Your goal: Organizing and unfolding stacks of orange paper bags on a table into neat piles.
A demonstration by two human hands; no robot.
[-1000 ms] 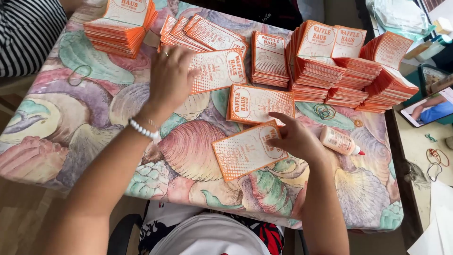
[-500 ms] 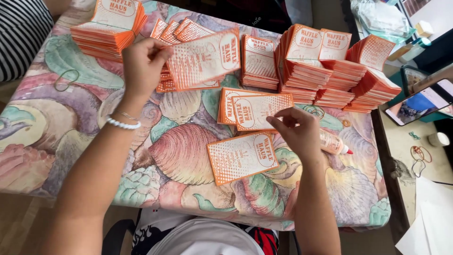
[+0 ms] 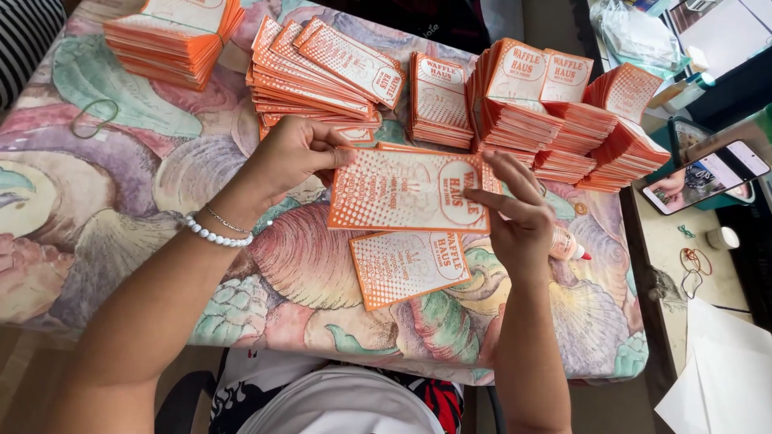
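Both of my hands hold one flat orange-and-white paper bag (image 3: 406, 191) above the table. My left hand (image 3: 293, 153) pinches its left edge; a white bead bracelet circles that wrist. My right hand (image 3: 519, 213) grips its right end with the fingers spread over the printed side. Below it, a second orange bag (image 3: 408, 267) lies flat on the shell-patterned tablecloth (image 3: 121, 193). Another bag peeks out from under the held one. A small glue bottle (image 3: 567, 247) with a red tip lies just right of my right hand.
Several stacks of the same orange bags (image 3: 515, 92) line the far side of the table, with one stack (image 3: 173, 36) at the far left. A green rubber band (image 3: 92, 116) lies left. A phone (image 3: 704, 177), rubber bands and white paper sit on the side surface at right.
My left hand carried a bag from the far stacks toward me. My right hand left the bags on the table and took hold of its right end.
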